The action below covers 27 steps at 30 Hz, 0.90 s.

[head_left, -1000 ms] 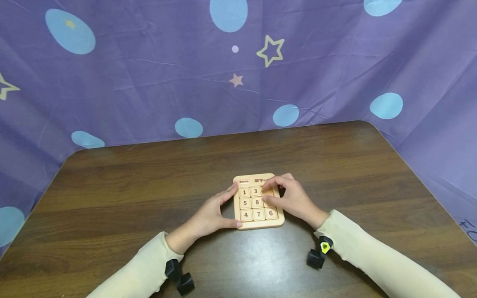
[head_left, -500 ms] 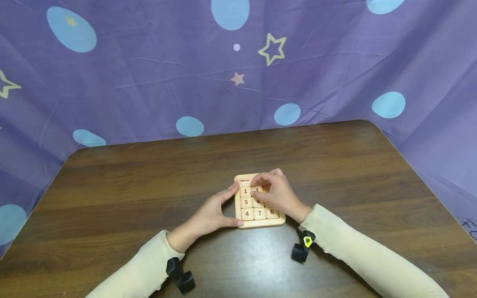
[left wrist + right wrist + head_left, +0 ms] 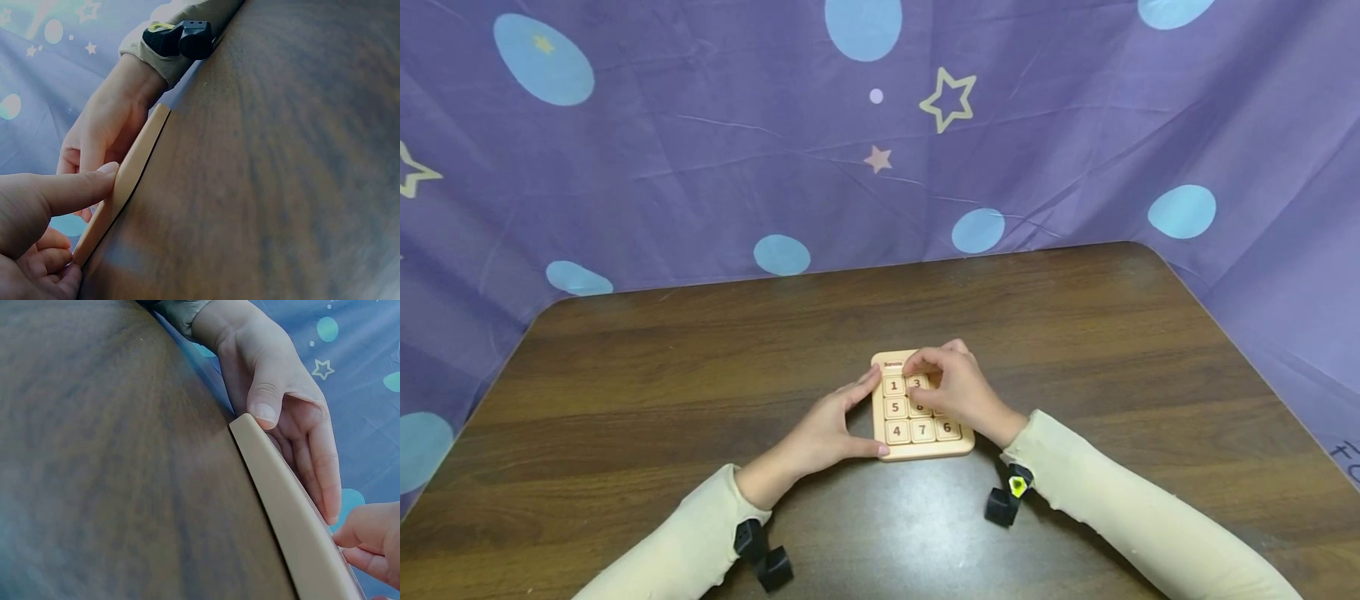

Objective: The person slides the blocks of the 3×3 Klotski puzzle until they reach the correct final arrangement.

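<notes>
A light wooden sliding number puzzle lies flat on the table, its square tiles numbered and set in rows. My left hand grips its left edge, thumb at the near corner and fingers toward the far corner. Over the puzzle's upper right, my right hand has thumb and index finger curled round the tile marked 3, seemingly pinching it. That hand hides the right column's upper tiles and part of the 8 tile. Tiles 1, 5, 4, 7 and 6 show. Both wrist views see the puzzle only from its side.
The brown wood-grain table extends all round the puzzle. A purple curtain with stars and blue spots hangs behind it. Black wrist-camera mounts sit below each cuff, close above the tabletop.
My right hand has shifted left, from the right column to the tile marked 3, and has hardly moved in the last half second. My left hand keeps its grip.
</notes>
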{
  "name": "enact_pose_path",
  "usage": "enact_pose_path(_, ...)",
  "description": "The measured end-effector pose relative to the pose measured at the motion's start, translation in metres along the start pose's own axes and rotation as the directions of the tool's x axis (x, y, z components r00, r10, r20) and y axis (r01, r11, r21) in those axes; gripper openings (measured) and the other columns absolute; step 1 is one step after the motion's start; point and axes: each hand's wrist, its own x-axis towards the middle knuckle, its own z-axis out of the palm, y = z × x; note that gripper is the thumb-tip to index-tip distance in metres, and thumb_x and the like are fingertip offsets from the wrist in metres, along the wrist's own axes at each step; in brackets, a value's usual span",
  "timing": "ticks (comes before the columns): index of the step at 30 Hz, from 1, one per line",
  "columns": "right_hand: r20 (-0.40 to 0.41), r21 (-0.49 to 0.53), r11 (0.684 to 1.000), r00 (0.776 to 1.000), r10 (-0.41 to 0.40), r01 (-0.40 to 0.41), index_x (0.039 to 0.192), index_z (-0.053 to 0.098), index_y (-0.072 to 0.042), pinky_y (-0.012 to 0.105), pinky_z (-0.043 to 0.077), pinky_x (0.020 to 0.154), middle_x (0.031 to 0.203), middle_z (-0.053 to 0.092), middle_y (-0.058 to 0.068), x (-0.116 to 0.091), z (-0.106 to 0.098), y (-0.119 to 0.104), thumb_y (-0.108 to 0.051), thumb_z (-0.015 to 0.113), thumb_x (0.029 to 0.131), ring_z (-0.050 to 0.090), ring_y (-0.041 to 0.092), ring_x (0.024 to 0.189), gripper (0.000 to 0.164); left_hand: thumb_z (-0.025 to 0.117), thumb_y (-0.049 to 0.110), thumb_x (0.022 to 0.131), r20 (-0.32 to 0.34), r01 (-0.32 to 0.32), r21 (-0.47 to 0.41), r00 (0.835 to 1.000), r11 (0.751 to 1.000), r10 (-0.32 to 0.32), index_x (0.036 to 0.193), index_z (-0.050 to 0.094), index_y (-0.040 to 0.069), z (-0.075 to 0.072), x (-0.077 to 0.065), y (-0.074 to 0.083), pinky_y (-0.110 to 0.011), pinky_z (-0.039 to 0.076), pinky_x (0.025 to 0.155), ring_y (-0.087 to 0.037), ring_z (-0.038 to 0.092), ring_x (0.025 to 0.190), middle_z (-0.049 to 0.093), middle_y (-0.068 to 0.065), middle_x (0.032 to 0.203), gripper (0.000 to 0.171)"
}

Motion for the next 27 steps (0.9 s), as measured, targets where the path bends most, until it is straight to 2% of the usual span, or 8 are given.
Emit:
enact_pose_path(16, -0.034, -0.010, 1.000, 0.999, 0.010, -0.010, 0.086, 0.068, -0.015, 0.031, 0.034, 0.069, 0.082, 0.062, -0.003, -0.010, -0.017, 0.013, -0.006, 0.074, 0.068, 0.040, 0.019, 0.084, 0.021, 0.085, 0.019, 0.066, -0.006, -0.015, -0.002, 1.000, 1.000, 0.015, 0.145, 0.032, 0.003, -0.001, -0.001, 0.000, -0.046, 0.017, 0.114, -0.028, 0.023, 0.140, 0.026, -0.006, 0.153, 0.096)
enact_pose_path(27, -0.002, 0.062, 0.998, 1.000, -0.026, 0.026, 0.094, 0.070, -0.016, 0.035, 0.036, 0.081, 0.096, 0.065, 0.000, -0.019, -0.022, 0.023, -0.009, 0.076, 0.073, 0.044, 0.021, 0.095, 0.022, 0.085, 0.019, 0.066, -0.015, -0.014, 0.004, 1.000, 1.000, 0.014, 0.145, 0.032, 0.003, 0.001, -0.001, 0.000, -0.046, 0.017, 0.114, -0.028, 0.024, 0.140, 0.027, -0.006, 0.152, 0.096)
